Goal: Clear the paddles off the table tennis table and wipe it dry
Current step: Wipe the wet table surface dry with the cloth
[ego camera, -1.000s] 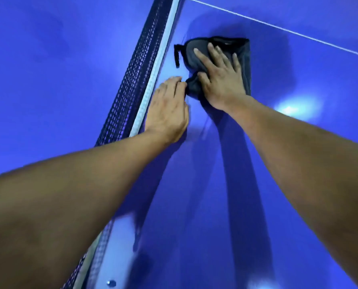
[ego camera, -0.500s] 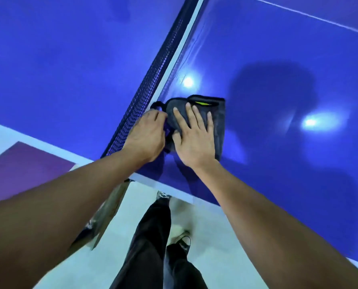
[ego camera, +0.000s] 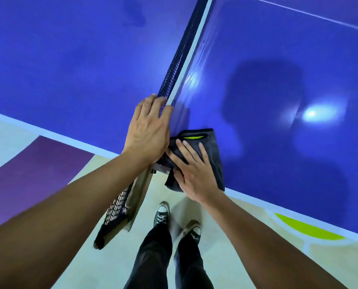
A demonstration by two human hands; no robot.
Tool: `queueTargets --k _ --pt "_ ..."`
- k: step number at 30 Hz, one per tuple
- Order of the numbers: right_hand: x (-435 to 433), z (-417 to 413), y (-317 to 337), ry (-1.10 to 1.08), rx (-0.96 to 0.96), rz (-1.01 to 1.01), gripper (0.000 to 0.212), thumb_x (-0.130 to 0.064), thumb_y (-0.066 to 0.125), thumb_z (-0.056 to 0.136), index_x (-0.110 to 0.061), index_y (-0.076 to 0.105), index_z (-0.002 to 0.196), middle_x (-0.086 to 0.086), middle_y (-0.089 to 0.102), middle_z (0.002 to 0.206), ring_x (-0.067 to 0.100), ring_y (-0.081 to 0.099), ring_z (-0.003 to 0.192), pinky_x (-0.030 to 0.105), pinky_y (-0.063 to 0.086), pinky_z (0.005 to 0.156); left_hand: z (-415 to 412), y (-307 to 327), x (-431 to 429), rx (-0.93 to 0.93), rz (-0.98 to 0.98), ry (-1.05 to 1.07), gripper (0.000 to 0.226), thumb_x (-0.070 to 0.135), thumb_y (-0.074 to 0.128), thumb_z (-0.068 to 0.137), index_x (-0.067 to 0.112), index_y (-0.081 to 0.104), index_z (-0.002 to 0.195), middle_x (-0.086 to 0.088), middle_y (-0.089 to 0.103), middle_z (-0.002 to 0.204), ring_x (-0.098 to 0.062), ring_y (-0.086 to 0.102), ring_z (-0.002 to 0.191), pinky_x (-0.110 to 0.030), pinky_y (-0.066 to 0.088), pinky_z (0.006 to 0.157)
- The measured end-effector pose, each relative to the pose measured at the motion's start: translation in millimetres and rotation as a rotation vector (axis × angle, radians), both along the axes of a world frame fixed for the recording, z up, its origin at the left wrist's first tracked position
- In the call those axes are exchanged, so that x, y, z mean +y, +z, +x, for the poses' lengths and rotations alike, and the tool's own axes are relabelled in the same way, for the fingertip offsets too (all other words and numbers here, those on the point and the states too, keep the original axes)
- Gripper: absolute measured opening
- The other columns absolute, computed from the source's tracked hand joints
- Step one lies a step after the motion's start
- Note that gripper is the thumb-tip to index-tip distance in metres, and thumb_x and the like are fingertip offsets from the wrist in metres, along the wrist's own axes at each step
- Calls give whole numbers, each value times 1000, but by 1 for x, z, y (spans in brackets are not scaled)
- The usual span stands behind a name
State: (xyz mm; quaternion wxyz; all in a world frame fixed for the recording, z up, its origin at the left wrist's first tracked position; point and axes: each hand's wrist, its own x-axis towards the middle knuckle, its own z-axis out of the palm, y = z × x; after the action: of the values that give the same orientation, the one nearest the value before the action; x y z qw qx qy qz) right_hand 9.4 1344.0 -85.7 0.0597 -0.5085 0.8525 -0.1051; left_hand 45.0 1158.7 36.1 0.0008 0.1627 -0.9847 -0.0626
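Observation:
A dark grey cloth (ego camera: 212,151) with a yellow-green tag lies at the near edge of the blue table (ego camera: 278,59), partly hanging over the white border. My right hand (ego camera: 192,172) presses flat on the cloth with straight fingers. My left hand (ego camera: 149,130) rests on the top of the net (ego camera: 182,53) near its end, fingers draped over the tape. No paddles are in view.
The net's end and its post bracket (ego camera: 136,197) stick out past the table edge over the pale floor (ego camera: 90,257). My legs and two dark sneakers (ego camera: 161,215) stand just below the table edge. Purple and lime floor markings lie left and right.
Both hands and the cloth have slid along the net toward me, from mid-table to the near edge. The cloth now overhangs the edge, and the floor and my feet have come into view.

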Motion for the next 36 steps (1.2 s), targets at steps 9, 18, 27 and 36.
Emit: queueTargets --k 9,18,27,36 --pt "-73 -63 -7 -286 -22 -22 58 -42 38 100 -36 33 157 -1 22 168 14 15 156 50 7 126 -47 -13 -36 -3 124 -36 52 25 29 88 7 55 129 -18 45 148 -38 42 137 -47 35 107" --pt "-126 -186 -7 -259 -12 3 59 -48 26 101 -34 26 159 -1 14 170 13 6 157 50 2 126 -103 -38 -53 8 190 -67 55 26 23 89 14 58 131 -13 43 152 -33 37 144 -44 35 113" --pt "-215 -380 -7 -333 -26 -7 59 -44 32 101 -34 28 159 -1 14 170 14 7 157 50 -2 126 -223 -43 -78 26 64 43 47 19 34 86 9 61 124 -19 45 148 -41 42 138 -49 39 106" --pt "-270 -538 -11 -384 -37 -2 60 -44 29 101 -34 25 160 1 13 170 17 6 157 52 -3 125 -313 -59 -30 19 -78 -147 44 22 39 88 8 66 120 -20 53 144 -40 43 140 -48 25 119"
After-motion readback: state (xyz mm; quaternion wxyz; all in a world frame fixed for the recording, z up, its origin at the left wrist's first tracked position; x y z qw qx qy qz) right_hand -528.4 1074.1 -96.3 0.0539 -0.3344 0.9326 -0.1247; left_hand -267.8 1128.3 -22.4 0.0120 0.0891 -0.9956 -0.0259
